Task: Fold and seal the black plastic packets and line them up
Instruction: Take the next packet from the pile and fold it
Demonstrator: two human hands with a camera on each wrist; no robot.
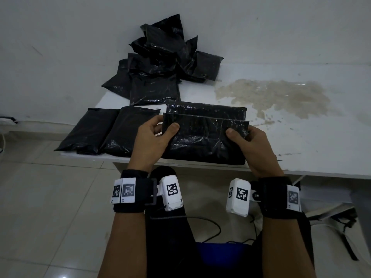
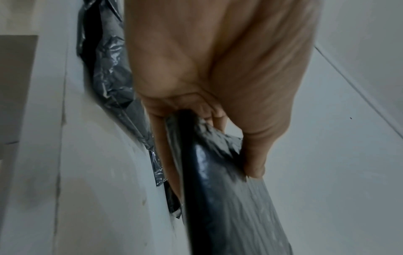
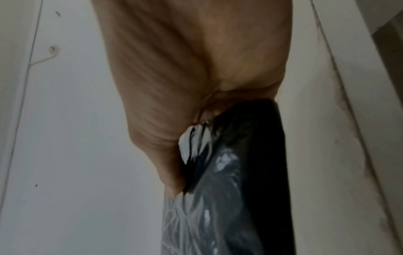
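Note:
A black plastic packet [image 1: 202,137] lies at the front edge of the white table [image 1: 301,137], its open flap standing up toward the wall. My left hand [image 1: 158,135] pinches the packet's left top corner, thumb on the near face. My right hand [image 1: 247,137] pinches the right top corner the same way. In the left wrist view the packet [image 2: 209,181] runs out of my fingers [image 2: 253,151]; in the right wrist view the packet [image 3: 240,172] sits under the thumb [image 3: 167,163]. Two flat packets [image 1: 90,129] [image 1: 128,131] lie side by side at the table's left. A heap of loose packets [image 1: 160,63] is piled against the wall.
A brown dried stain [image 1: 271,95] covers the table right of the held packet. The wall [image 1: 60,37] rises right behind the heap. Tiled floor [image 1: 50,197] lies below at left, with cables [image 1: 210,223] and a blue object [image 1: 224,251] near my legs.

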